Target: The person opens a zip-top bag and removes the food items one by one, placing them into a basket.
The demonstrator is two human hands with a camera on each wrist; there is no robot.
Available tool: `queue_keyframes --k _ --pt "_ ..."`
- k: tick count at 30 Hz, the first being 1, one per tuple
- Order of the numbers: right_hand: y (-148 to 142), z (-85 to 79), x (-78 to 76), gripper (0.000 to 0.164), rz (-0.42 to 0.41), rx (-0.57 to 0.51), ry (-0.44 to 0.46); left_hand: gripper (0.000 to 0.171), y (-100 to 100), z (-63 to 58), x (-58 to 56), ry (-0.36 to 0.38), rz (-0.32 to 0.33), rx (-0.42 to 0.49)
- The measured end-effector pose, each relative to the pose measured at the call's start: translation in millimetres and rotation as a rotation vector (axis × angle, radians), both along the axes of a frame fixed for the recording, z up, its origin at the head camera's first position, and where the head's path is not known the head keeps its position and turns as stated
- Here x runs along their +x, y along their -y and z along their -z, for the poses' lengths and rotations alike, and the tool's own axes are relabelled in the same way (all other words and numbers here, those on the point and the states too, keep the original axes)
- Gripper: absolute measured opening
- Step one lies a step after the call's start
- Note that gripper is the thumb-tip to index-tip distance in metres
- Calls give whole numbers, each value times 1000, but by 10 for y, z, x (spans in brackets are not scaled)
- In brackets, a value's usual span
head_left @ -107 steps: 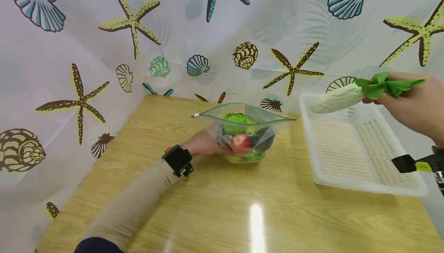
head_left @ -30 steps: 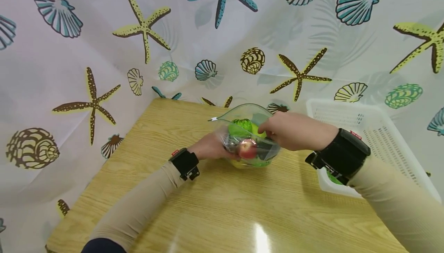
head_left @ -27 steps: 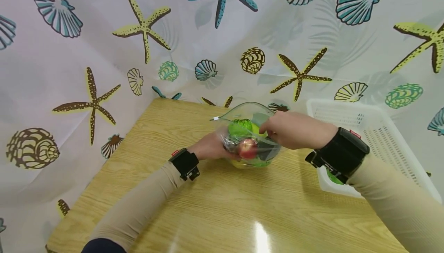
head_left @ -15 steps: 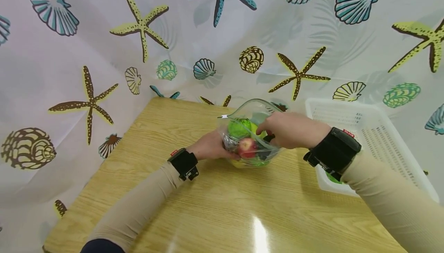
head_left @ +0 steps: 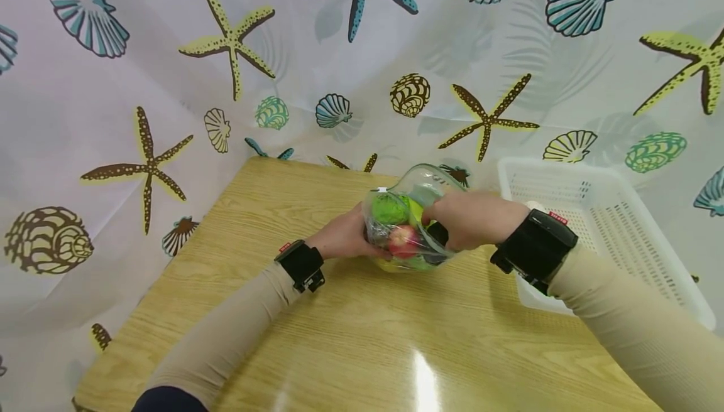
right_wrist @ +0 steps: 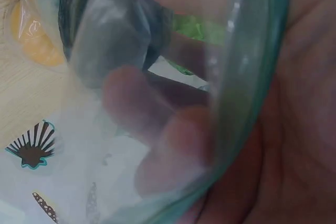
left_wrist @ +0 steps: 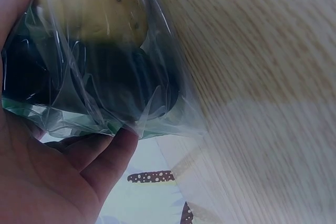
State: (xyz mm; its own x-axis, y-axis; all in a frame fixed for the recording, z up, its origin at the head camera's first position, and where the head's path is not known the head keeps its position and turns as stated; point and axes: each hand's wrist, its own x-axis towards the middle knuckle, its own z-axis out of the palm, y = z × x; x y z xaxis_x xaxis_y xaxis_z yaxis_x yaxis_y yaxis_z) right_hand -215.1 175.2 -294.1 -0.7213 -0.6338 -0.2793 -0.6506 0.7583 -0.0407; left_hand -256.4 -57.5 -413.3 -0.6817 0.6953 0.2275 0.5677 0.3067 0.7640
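Note:
A clear zip bag (head_left: 427, 176) of play produce stands with its mouth open. My left hand (head_left: 345, 236) grips its left side, thumb in front and fingers behind. Inside are a red apple (head_left: 403, 240), a green leafy head (head_left: 390, 209), a potato-like tan piece (left_wrist: 94, 3) and a dark, eggplant-like piece (left_wrist: 126, 80). My right hand (head_left: 475, 218) reaches through the mouth from the right. Its bent fingers (right_wrist: 128, 95) show through the plastic beside the dark piece; whether they grip it cannot be told.
To the right stands a white perforated basket (head_left: 633, 236), partly covered by my right forearm, with a pale piece (head_left: 533, 205) just visible in it. The wooden table (head_left: 339, 343) meets a curtain (head_left: 362, 66) printed with starfish and shells.
The right hand held a white vegetable with green leaves over the basket, then came into the bag without it. Since then the bag's mouth has bent and its slider shifted right.

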Motion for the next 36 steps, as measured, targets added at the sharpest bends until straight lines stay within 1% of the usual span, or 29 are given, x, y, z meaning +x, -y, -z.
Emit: queue_keyframes --k 3,6,9,11,14,17,19,22,26,30,36 --pt "3 9 22 44 -9 12 33 88 -6 2 4 -16 1 -7" --pt "-3 23 37 39 -43 -1 61 84 -8 3 6 -23 15 -11" --pt "-12 34 43 34 -62 -9 60 80 -12 1 0 -22 28 -8" --pt "-13 38 43 34 -67 -12 48 80 -10 12 -6 -16 33 -3" --pt "-17 42 36 26 -73 -16 16 84 -5 54 -29 -1 27 -6" --pt "-27 28 26 19 -75 -29 -27 88 8 131 -75 0 -7 -57" --pt "-33 6 21 18 -75 -47 -46 90 17 182 -107 7 -29 -98" --pt "-37 -30 13 20 -67 -79 -64 90 29 234 -137 -4 -67 -165" --pt "-39 -63 5 31 -61 -135 -80 94 35 243 -138 -19 -98 -214" --pt "-45 -132 21 39 -65 -215 -106 92 33 232 -126 -16 -98 -220" --pt "-82 -291 57 52 -52 -293 -151 90 36 225 -108 13 -137 -242"
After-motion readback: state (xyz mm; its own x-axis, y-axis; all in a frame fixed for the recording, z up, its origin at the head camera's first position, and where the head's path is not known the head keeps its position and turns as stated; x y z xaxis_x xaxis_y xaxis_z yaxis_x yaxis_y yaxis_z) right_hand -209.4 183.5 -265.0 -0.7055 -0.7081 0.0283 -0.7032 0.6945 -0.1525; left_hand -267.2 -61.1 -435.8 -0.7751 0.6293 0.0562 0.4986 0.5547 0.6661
